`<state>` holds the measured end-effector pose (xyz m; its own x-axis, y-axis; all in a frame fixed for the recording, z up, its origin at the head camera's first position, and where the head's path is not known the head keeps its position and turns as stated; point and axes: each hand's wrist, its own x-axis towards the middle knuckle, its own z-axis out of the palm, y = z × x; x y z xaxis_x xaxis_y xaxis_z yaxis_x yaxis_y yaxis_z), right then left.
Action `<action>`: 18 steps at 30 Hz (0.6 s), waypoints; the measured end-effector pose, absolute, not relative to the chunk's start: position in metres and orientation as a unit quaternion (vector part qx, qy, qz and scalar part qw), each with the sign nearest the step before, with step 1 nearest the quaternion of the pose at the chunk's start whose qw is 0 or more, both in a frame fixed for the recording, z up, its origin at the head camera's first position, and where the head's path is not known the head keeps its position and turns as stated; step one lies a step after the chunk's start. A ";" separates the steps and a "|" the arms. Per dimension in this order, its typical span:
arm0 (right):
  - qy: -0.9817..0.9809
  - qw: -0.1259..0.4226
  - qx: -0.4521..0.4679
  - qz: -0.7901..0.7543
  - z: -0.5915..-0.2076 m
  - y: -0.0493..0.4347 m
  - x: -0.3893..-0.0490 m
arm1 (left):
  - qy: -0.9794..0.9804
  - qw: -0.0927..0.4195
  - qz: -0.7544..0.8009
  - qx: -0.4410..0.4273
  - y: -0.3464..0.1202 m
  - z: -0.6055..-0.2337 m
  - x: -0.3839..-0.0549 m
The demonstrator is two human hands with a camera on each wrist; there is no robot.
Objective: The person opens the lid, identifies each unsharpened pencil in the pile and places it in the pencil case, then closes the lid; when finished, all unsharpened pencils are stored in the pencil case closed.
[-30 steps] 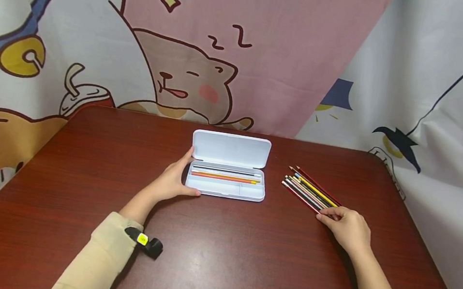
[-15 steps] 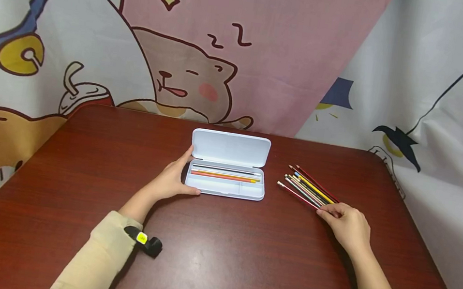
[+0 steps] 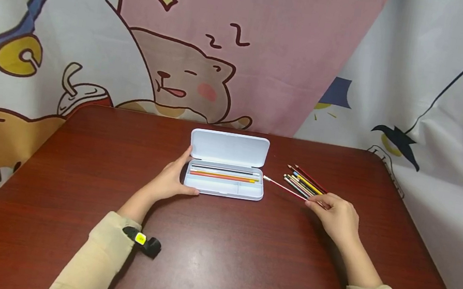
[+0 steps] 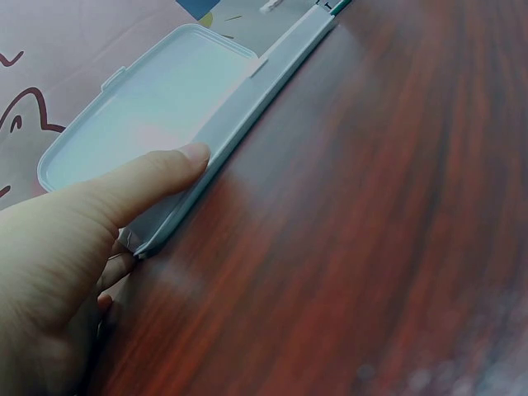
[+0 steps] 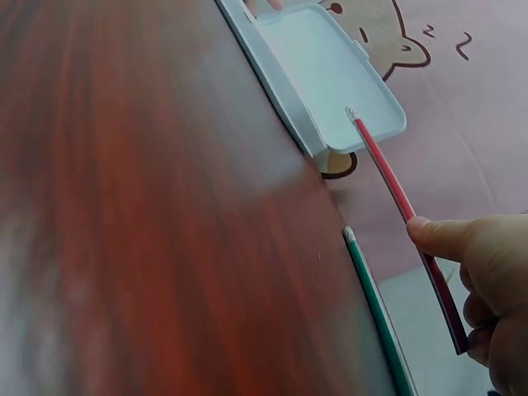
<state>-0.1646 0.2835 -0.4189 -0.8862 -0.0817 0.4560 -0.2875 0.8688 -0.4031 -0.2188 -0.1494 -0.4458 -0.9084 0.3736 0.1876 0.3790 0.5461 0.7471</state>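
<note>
A white pencil case (image 3: 222,193) lies with its lid raised; a few pencils, orange and dark, rest in its back compartment. My left hand (image 3: 168,179) holds the case at its left end, thumb (image 4: 177,167) along the front wall and the other fingers round the side. Between thumb and fingers, my right hand (image 3: 338,218) pinches a red pencil (image 5: 388,176) near one end. The pencil's white-tipped end points left and overlaps the case's right edge in the head view. Beside that hand lies a fanned bunch of coloured pencils (image 3: 303,183), partly hidden behind the fingers.
The dark red wooden table (image 3: 217,250) stretches in front of the case and between the arms. Behind it hangs a cartoon-printed cloth (image 3: 286,64). A green pencil (image 5: 375,305) shows below the red one in the right wrist view.
The right hand has drawn the red pencil out of the bunch and moved it left towards the case. My left hand stays on the case.
</note>
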 end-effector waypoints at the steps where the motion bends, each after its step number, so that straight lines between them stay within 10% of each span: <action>1: -0.941 0.218 0.102 0.238 -0.418 0.281 -0.166 | -0.880 0.003 -0.425 -0.213 -0.149 -0.446 -0.219; 18: -0.922 0.213 0.191 0.262 -0.408 0.214 -0.191 | -0.883 0.004 -0.419 -0.213 -0.150 -0.449 -0.221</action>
<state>-0.1906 0.2137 -0.4081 -0.8366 -0.2402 0.4924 -0.4632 0.7901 -0.4015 -0.2213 -0.1501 -0.4488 -0.9094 0.3726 0.1848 0.3787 0.5582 0.7382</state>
